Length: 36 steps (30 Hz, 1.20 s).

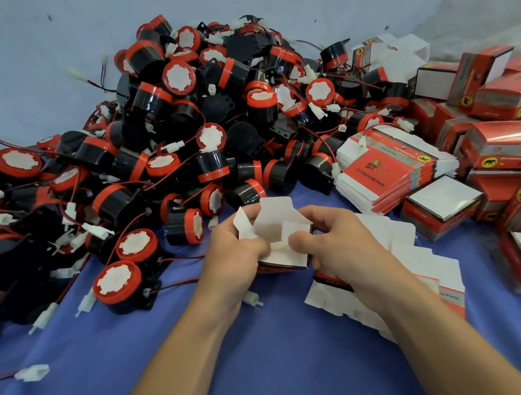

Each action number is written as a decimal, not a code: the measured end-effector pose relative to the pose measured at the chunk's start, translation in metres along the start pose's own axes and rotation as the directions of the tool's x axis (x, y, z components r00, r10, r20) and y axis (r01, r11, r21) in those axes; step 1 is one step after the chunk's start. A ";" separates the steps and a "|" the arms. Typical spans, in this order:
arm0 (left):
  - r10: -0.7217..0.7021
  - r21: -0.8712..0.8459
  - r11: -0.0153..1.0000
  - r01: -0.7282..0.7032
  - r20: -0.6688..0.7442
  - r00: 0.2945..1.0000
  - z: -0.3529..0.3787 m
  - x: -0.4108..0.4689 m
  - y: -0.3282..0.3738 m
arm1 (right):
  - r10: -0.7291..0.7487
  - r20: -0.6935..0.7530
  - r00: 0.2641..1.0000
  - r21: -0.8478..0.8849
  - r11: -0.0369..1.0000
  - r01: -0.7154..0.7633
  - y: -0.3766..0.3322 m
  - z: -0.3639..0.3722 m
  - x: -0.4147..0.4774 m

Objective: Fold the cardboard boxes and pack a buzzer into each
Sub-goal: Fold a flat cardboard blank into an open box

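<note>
Right, both hands are holding one cardboard box (273, 229) just above the blue cloth (279, 350). The left hand (233, 261) is gripping its left side, fingers curled in against a flap. The right hand (336, 243) is pinching the right side, thumb pressing on white card. The box is sitting half-formed, white flaps standing open upward, red printed edge showing underneath. The buzzer pile (170, 126) is looming just behind it.

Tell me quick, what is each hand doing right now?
Left hand: grips the half-folded cardboard box.
Right hand: grips the same box, thumb on a flap.
</note>
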<state>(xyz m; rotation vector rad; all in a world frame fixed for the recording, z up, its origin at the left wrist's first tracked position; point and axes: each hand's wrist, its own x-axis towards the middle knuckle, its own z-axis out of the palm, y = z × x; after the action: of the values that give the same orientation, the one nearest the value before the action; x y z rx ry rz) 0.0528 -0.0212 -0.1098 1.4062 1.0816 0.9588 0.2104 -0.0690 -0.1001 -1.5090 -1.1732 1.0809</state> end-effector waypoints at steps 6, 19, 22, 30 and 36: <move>0.015 -0.163 0.986 0.021 0.220 0.975 -0.004 -0.006 0.007 | 0.016 -0.100 0.995 0.035 0.999 -0.012 -0.003 -0.003 0.000; -0.033 -0.264 0.955 0.132 0.349 0.936 -0.021 0.003 0.005 | 0.079 -0.053 0.995 0.362 0.930 -0.055 -0.006 -0.007 -0.001; -0.050 -0.045 0.997 0.065 0.271 0.961 -0.013 0.003 0.002 | 0.073 -0.045 0.996 0.217 0.974 -0.062 -0.002 -0.007 0.000; 0.007 -0.104 0.995 0.005 0.114 0.994 -0.001 -0.002 0.006 | 0.086 -0.057 0.995 0.438 0.898 -0.052 -0.006 -0.007 -0.001; -0.032 -0.107 0.993 0.047 0.142 0.989 -0.002 -0.003 0.006 | 0.005 -0.068 0.998 0.206 0.979 0.009 -0.005 -0.014 -0.001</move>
<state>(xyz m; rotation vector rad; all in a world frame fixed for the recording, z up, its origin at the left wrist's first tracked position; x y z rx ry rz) 0.0505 -0.0238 -0.1032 1.3367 0.9355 0.8649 0.2229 -0.0707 -0.0923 -1.3726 -0.9833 1.1053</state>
